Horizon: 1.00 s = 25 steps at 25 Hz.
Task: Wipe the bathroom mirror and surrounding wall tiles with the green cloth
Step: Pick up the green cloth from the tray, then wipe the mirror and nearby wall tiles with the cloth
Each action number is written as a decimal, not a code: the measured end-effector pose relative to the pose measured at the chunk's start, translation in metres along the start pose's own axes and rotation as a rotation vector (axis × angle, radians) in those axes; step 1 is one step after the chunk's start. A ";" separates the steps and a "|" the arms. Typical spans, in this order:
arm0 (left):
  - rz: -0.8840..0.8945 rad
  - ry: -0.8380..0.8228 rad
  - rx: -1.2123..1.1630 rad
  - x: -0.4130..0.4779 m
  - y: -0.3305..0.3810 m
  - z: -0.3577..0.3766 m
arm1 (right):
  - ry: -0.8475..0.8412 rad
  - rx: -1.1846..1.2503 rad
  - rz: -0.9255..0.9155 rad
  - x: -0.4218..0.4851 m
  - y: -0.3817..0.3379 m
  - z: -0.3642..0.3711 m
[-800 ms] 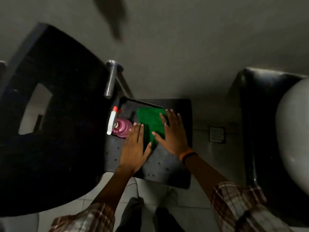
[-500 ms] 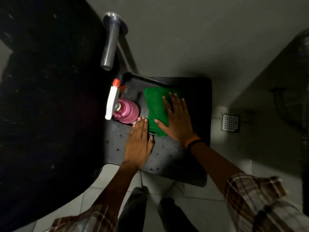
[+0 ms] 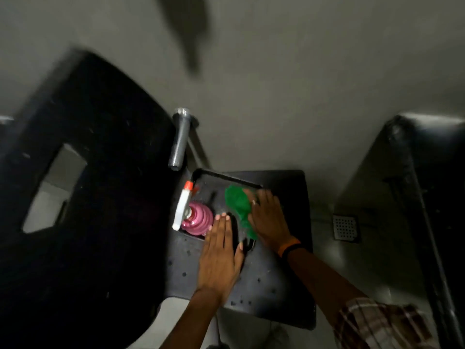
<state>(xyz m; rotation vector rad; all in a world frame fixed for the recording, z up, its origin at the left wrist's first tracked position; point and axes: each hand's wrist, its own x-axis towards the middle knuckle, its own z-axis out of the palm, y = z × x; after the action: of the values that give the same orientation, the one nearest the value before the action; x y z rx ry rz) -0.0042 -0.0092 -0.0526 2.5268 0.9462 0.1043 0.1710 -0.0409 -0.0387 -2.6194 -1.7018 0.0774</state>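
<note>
The green cloth (image 3: 239,210) lies bunched up in a black tray (image 3: 214,178) on a dark stool. My right hand (image 3: 269,217) covers its right side with fingers curled into the fabric, gripping it. My left hand (image 3: 221,250) rests flat, fingers together and extended, on the tray's near edge just left of the cloth, holding nothing. The mirror is not in view; a plain grey wall (image 3: 302,84) fills the top.
A pink spray bottle (image 3: 197,220) with a white trigger stands in the tray's left part, touching distance from my left fingertips. A metal tap (image 3: 180,143) juts from the wall. A dark basin counter (image 3: 83,197) sits left, a floor drain (image 3: 346,226) right.
The cloth went from flat and folded to bunched under my right hand, whose fingers have curled. My left hand stayed beside it. The view swung upward.
</note>
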 end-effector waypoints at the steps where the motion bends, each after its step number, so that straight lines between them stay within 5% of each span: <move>1: 0.020 0.030 0.002 0.006 0.011 -0.017 | 0.044 -0.023 0.002 -0.006 0.002 -0.018; 17: 0.547 0.839 0.078 0.112 0.312 -0.539 | 1.054 0.092 0.096 -0.003 0.089 -0.613; 25: 0.772 1.118 0.166 0.136 0.421 -0.700 | 1.492 -0.087 0.049 -0.011 0.121 -0.811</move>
<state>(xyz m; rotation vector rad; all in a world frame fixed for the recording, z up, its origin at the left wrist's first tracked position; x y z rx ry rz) 0.2032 0.0576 0.7467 2.7579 0.1849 1.8429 0.3182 -0.0900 0.7662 -1.6747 -0.9780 -1.4868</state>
